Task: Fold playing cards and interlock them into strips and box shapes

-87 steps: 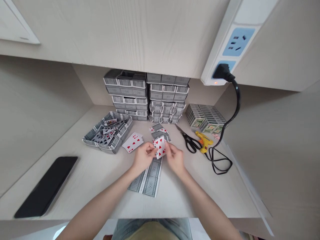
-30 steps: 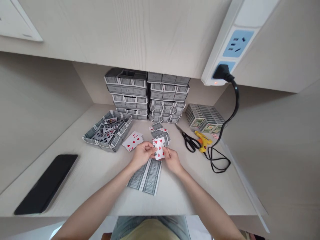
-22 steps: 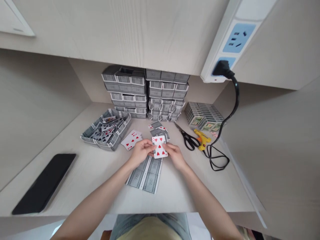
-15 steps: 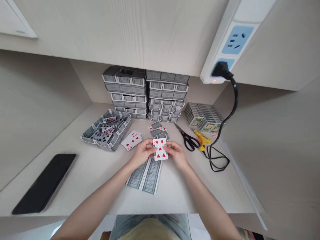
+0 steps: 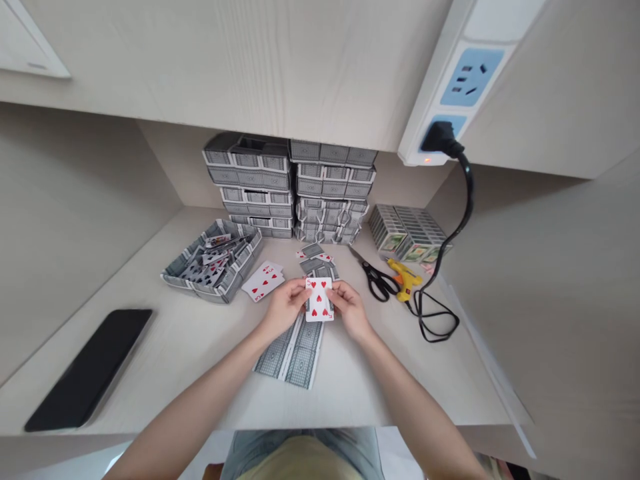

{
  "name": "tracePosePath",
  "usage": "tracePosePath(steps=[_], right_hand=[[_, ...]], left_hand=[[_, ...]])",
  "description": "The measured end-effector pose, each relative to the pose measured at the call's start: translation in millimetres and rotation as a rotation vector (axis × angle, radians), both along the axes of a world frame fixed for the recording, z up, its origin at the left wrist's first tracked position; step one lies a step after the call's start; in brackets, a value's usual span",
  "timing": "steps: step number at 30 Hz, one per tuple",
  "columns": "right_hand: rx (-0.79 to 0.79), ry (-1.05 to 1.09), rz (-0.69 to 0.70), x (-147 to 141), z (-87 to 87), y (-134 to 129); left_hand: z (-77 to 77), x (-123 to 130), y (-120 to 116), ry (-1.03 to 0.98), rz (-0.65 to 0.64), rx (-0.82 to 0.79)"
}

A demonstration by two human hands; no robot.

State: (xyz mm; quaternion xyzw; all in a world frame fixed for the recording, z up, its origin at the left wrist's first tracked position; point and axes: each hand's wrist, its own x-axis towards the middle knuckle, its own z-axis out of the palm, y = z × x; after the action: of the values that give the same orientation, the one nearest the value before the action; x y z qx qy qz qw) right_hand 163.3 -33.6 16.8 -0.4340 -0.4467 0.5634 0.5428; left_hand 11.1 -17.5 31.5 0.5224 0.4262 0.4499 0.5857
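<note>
A five of hearts playing card (image 5: 319,303) is held face up between my two hands over the desk. My left hand (image 5: 290,301) pinches its left edge, thumb on top. On its right edge, my right hand (image 5: 349,307) grips in the same way; the fingers underneath are hidden. Below the hands lies a panel of joined face-down cards (image 5: 303,357), its upper end covered by my left hand. Just beyond the held card is a loose pile of cards (image 5: 315,265), and to the left lie some face-up heart cards (image 5: 264,280).
A tray made of cards (image 5: 225,283) holds loose cards at left. Stacked card-built boxes (image 5: 265,179) stand at the back. Black scissors (image 5: 380,280), a yellow glue gun (image 5: 407,281) with its cord, and card packs (image 5: 413,233) are at right. A black phone-like slab (image 5: 90,370) lies front left.
The thumbs have shifted slightly upward along the card's sides, and the card sits a touch further left. Both hands keep hold of it.
</note>
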Motion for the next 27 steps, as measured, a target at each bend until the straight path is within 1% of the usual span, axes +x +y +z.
tracePosePath(steps=[4,12,19,27], right_hand=[[-0.004,-0.011,0.003,1.6,2.2,0.6],[-0.017,-0.065,-0.014,0.9,5.3,0.5],[-0.028,-0.051,-0.004,0.9,4.8,0.4],[-0.021,-0.053,0.009,1.2,4.2,0.3]], left_hand=[[1.8,0.7,-2.1,0.020,0.004,0.043],[-4.2,-1.9,0.2,0.077,0.016,0.085],[-1.5,-1.4,-0.5,0.065,0.025,0.057],[-2.1,-2.8,0.2,0.056,0.021,0.032]])
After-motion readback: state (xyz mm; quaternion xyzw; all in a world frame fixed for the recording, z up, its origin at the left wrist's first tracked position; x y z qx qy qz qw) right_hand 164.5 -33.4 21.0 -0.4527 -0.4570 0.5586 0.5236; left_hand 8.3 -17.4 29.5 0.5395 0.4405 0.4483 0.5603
